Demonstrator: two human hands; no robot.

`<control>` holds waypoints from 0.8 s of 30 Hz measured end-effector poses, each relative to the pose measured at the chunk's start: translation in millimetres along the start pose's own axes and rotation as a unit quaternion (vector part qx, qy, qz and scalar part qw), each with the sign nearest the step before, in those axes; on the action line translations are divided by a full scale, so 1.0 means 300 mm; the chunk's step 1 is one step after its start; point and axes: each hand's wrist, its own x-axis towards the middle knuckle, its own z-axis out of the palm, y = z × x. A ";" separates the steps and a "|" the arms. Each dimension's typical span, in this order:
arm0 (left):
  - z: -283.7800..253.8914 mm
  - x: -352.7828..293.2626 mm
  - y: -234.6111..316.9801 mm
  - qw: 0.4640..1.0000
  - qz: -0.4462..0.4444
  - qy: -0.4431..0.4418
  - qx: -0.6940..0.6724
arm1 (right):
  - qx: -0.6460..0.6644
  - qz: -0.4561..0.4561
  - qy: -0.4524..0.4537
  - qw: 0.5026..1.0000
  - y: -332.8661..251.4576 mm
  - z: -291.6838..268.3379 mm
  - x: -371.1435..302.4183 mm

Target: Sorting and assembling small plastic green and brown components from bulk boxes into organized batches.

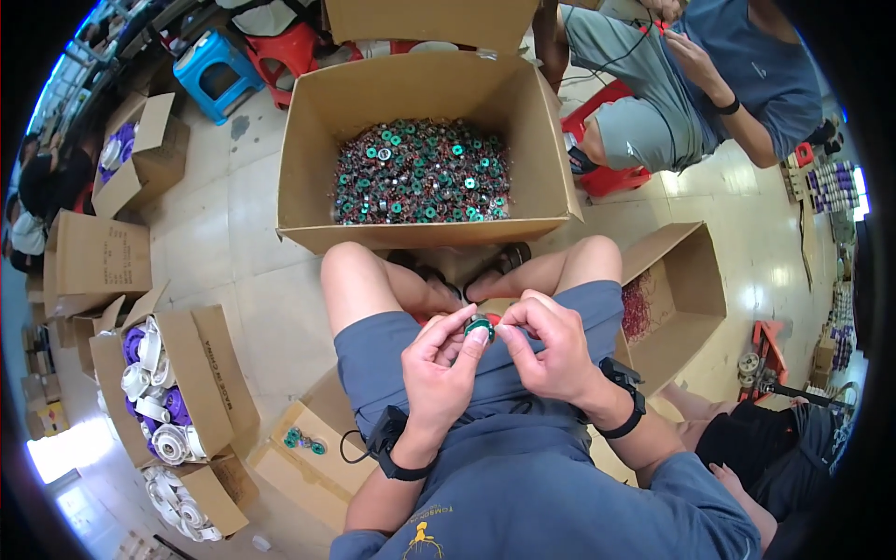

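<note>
My left hand (pixel 439 371) grips a small round part with a green face (pixel 480 327) above my lap, between thumb and fingertips. Close against it, my right hand (pixel 546 347) is closed in a pinch at a small red bit (pixel 494 319) beside the part; whether that is a wire or something else is too small to tell. Beyond my knees stands a large open cardboard box (pixel 425 233), holding a heap of small round parts with green faces and reddish wires (pixel 420 173).
To my right, an open carton (pixel 686 280) holds thin red wires (pixel 637 306). On my left, a cardboard flap (pixel 303 467) carries several green parts (pixel 303 441), near a carton (pixel 224 373) of white and purple pieces. A person (pixel 691 84) sits on a red stool at the far right.
</note>
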 end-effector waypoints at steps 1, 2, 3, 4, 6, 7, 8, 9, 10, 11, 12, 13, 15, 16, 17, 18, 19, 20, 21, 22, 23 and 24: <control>0.002 -0.001 0.002 1.000 -0.008 0.001 -0.017 | 0.023 0.019 0.012 0.999 0.010 0.000 -0.001; 0.006 -0.003 0.004 1.000 -0.006 0.003 -0.017 | 0.024 0.016 0.011 1.000 0.016 0.005 -0.002; 0.011 -0.003 0.005 0.999 -0.034 -0.001 -0.039 | 0.048 0.046 0.022 0.998 0.021 0.009 -0.001; 0.015 -0.003 0.005 0.996 -0.062 -0.005 -0.060 | 0.072 0.077 0.032 0.994 0.025 0.013 -0.002; 0.012 0.005 -0.011 0.996 -0.062 0.000 -0.059 | 0.055 0.059 0.041 0.996 0.020 0.036 -0.014; 0.015 0.014 -0.018 0.996 -0.062 0.014 -0.067 | 0.038 0.042 0.050 0.997 0.018 0.043 -0.019; 0.019 0.018 -0.018 0.995 -0.064 0.026 -0.075 | 0.038 0.044 0.049 0.997 0.018 0.040 -0.025; 0.020 0.014 -0.011 0.995 -0.066 0.028 -0.075 | 0.041 0.053 0.036 0.997 0.020 0.032 -0.032; 0.019 0.006 0.001 0.995 -0.064 0.020 -0.070 | 0.043 0.064 0.023 0.997 0.022 0.023 -0.039; 0.021 0.001 0.012 0.996 -0.061 0.012 -0.064 | 0.062 0.072 0.019 0.995 0.021 0.011 -0.040; 0.023 -0.001 0.015 0.996 -0.063 0.013 -0.064 | 0.062 0.074 0.018 0.995 0.019 0.009 -0.033; 0.026 -0.001 0.016 0.994 -0.079 0.004 -0.077 | 0.092 0.086 0.030 0.992 0.019 0.011 -0.022; 0.022 0.007 0.003 0.993 -0.082 0.002 -0.084 | 0.080 0.089 0.026 0.992 -0.005 0.008 -0.015; 0.020 0.009 0.005 0.993 -0.083 0.005 -0.085 | 0.081 0.090 0.023 0.992 -0.003 0.009 -0.023; 0.023 0.013 0.018 0.993 -0.079 0.009 -0.082 | 0.070 0.079 0.020 0.994 -0.001 0.007 -0.032; 0.024 0.012 0.026 0.994 -0.074 0.012 -0.079 | 0.060 0.068 0.018 0.996 0.003 0.003 -0.039; 0.020 0.004 0.026 0.994 -0.079 -0.001 -0.073 | 0.084 0.091 0.018 0.992 0.009 -0.005 -0.043; 0.021 -0.001 0.025 0.994 -0.080 0.001 -0.074 | 0.084 0.092 0.016 0.992 0.009 -0.003 -0.038; 0.025 -0.004 0.025 0.993 -0.090 -0.001 -0.080 | 0.101 0.092 0.027 0.990 0.007 0.000 -0.029; 0.027 -0.004 0.024 0.991 -0.099 -0.004 -0.085 | 0.118 0.092 0.038 0.988 0.002 0.000 -0.026; 0.022 0.003 0.023 0.994 -0.086 0.005 -0.068 | 0.038 0.053 0.009 0.998 -0.022 -0.009 -0.023; 0.018 0.003 0.026 0.994 -0.087 0.007 -0.068 | 0.039 0.054 0.007 0.998 -0.020 -0.008 -0.027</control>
